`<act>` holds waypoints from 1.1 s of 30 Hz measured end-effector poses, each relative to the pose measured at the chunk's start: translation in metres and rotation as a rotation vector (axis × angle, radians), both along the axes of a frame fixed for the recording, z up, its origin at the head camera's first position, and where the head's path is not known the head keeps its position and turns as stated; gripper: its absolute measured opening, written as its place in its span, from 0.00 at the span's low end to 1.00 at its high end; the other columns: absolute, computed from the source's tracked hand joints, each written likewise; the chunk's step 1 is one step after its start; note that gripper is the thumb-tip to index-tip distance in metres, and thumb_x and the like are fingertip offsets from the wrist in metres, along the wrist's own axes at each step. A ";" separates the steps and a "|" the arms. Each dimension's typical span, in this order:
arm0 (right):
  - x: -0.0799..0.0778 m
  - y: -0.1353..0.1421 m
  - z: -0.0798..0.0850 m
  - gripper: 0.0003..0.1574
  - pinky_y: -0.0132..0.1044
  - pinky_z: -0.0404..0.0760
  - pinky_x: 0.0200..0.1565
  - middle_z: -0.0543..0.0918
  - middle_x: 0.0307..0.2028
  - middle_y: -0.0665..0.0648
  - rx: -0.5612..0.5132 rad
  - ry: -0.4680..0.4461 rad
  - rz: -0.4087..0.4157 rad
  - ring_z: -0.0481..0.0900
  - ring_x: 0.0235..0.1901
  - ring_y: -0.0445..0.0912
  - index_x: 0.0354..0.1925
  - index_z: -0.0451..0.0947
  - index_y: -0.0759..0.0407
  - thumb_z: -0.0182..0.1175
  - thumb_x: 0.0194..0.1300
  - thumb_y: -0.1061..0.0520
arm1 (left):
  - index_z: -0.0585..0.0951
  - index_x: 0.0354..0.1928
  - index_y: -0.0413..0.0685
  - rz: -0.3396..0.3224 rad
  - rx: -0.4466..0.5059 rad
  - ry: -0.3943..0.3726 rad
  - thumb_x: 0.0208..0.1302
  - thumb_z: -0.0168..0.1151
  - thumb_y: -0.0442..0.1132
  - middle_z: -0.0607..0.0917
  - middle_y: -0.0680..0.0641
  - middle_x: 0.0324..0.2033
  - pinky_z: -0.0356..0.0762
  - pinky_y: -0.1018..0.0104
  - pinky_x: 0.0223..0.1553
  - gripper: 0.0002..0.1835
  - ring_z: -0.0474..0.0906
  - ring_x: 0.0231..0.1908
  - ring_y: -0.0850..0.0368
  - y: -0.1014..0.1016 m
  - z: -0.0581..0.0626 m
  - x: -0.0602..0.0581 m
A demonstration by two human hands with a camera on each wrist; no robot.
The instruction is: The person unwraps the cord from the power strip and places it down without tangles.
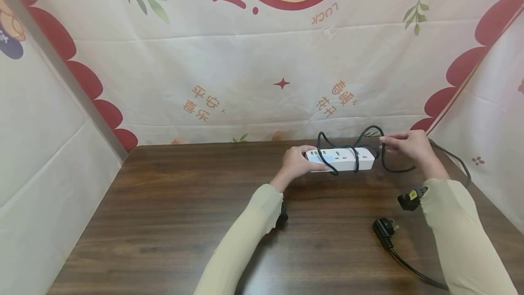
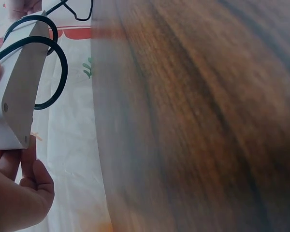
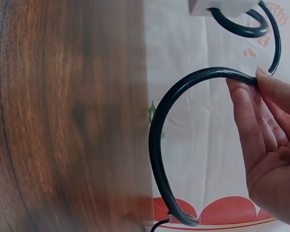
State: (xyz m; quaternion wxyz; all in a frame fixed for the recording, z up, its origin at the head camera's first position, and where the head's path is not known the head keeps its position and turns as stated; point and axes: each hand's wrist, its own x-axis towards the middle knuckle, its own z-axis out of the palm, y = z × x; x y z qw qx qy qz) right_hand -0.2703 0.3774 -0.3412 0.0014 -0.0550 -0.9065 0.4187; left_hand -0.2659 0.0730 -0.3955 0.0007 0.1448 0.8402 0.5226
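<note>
A white power strip [image 1: 345, 160] is held up near the back edge of the table, its socket face showing in the head view. My left hand [image 1: 296, 162] grips its left end, fingers behind and thumb in front. The strip's black cord [image 1: 356, 160] loops around its body. To the right, my right hand [image 1: 411, 148] pinches the cord between thumb and fingertips; the right wrist view shows this black cord [image 3: 157, 140] curving down from the pinch. In the left wrist view the power strip [image 2: 24, 77] is seen from its side and end, loops around it.
A black plug [image 1: 385, 231] lies on the wooden table [image 1: 184, 222], its cord running under the right sleeve. More cord [image 1: 454, 156] passes behind the right forearm by the right wall. A printed cloth [image 1: 254, 72] hangs along the back.
</note>
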 end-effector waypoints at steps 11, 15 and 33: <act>0.005 0.008 0.010 0.04 0.27 0.78 0.33 0.82 0.21 0.37 -0.189 0.027 -0.009 0.81 0.28 0.33 0.25 0.78 0.32 0.63 0.54 0.42 | 0.83 0.44 0.52 0.026 -0.034 -0.003 0.31 0.79 0.49 0.82 0.60 0.29 0.66 0.72 0.28 0.30 0.72 0.27 0.66 -0.001 0.000 0.001; 0.007 0.010 0.015 0.06 0.26 0.77 0.33 0.82 0.21 0.36 -0.211 0.028 -0.001 0.81 0.28 0.33 0.23 0.77 0.28 0.63 0.54 0.42 | 0.83 0.43 0.52 0.033 -0.051 0.011 0.32 0.78 0.49 0.82 0.59 0.29 0.66 0.73 0.28 0.29 0.72 0.27 0.66 -0.002 0.002 0.001; 0.018 0.031 0.023 0.02 0.23 0.75 0.34 0.84 0.24 0.39 -0.169 -0.026 0.078 0.82 0.30 0.35 0.27 0.78 0.31 0.62 0.56 0.43 | 0.83 0.41 0.54 0.117 -0.008 -0.016 0.34 0.78 0.48 0.83 0.58 0.33 0.67 0.69 0.35 0.26 0.73 0.33 0.65 -0.004 0.000 -0.001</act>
